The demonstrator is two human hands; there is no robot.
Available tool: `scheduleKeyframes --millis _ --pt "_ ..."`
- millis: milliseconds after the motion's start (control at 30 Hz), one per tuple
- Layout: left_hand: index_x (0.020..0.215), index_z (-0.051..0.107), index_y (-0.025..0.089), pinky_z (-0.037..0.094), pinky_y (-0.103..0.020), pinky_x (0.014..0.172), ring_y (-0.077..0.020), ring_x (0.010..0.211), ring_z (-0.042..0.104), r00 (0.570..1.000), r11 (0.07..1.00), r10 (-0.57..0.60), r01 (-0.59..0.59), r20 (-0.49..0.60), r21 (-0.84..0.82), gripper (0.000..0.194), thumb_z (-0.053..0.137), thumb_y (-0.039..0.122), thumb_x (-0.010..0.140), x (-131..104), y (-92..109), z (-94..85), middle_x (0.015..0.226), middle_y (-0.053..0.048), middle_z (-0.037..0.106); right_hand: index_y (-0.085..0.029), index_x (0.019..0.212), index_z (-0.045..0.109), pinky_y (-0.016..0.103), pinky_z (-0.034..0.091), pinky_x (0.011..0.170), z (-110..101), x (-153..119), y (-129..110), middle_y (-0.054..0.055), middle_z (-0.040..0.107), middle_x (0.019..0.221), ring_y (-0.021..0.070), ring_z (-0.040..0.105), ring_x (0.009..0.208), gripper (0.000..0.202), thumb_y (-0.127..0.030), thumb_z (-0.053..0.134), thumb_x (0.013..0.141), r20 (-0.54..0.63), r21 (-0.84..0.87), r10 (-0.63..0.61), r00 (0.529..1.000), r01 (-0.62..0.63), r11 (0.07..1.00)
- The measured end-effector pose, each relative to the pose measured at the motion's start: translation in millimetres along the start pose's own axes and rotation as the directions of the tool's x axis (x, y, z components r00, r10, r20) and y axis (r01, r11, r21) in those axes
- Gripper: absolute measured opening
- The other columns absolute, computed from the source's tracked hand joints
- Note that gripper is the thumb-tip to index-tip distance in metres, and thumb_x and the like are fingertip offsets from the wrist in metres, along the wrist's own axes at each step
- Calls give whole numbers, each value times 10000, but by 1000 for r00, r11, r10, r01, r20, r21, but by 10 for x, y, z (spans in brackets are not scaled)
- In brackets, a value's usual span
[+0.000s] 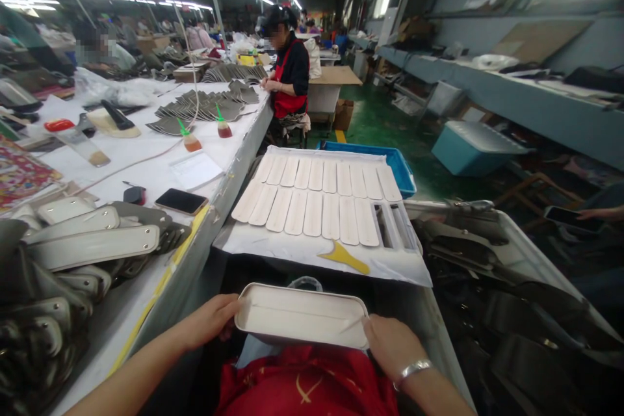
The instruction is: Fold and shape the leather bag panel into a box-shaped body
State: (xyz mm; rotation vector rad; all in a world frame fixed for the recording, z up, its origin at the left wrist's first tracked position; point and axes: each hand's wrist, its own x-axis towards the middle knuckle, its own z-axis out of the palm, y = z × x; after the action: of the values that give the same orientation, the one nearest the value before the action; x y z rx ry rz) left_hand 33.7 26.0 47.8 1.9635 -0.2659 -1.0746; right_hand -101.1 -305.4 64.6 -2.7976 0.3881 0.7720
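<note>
Cream-coloured and oblong, the padded panel sits level just above your red apron, and you hold it by both short ends. Your left hand clasps the left end, fingers curled round the rounded edge. Your right hand, a silver bracelet on its wrist, pinches the right end, thumb lying on the panel's face.

Just beyond the panel, a white tray carries two rows of pale strips laid side by side, with two bare slots at the right of the nearer row. A yellow scraper lies on the tray's near edge, between the strips and the panel. Behind the tray stands a blue bin.

Left of the panel, on the long white table, finished panels are stacked, and a phone lies beyond them. Further along the table a person in a red apron works seated. Right of the panel, dark pieces are heaped.
</note>
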Motion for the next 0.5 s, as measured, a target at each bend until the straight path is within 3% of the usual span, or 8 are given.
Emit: scheduleKeyframes --millis 67,167,267,400,500 --pt "742 475 121 401 -235 501 -129 554 514 997 946 -23 45 72 -322 598 349 702 805 8 -107 -9 626 -17 492 -110 878 641 450 461 810 -3 2 21 156 677 897 307 639 886 486 -257 183 949 5 52 -18 1000 18 998" --pt "711 495 106 345 -199 458 -101 510 489 998 862 -4 31 55 -506 561 449 658 802 43 -229 14 577 -27 516 -113 871 638 426 445 827 -15 12 32 148 675 909 290 632 899 489 -260 179 951 25 93 -8 1000 5 996" --pt "694 472 121 318 -183 428 -83 460 460 999 902 0 14 34 -432 530 551 643 748 98 -212 48 528 4 488 -117 863 645 407 441 819 -34 30 21 148 674 921 279 628 900 482 -264 194 950 38 105 -3 999 -1 994" --pt "693 453 142 383 -214 429 -115 452 486 997 984 -74 73 -3 -165 628 530 763 645 139 -45 59 520 8 486 -106 881 647 412 436 828 -72 31 15 162 668 949 286 620 922 477 -253 198 947 41 80 -1 999 -3 997" --pt "696 453 149 428 -245 420 -137 446 493 994 994 -101 100 -28 -34 670 483 814 615 129 -33 56 503 13 463 -97 792 624 401 460 778 -96 15 54 167 667 818 268 641 794 508 -315 195 956 42 165 -5 999 -2 986"
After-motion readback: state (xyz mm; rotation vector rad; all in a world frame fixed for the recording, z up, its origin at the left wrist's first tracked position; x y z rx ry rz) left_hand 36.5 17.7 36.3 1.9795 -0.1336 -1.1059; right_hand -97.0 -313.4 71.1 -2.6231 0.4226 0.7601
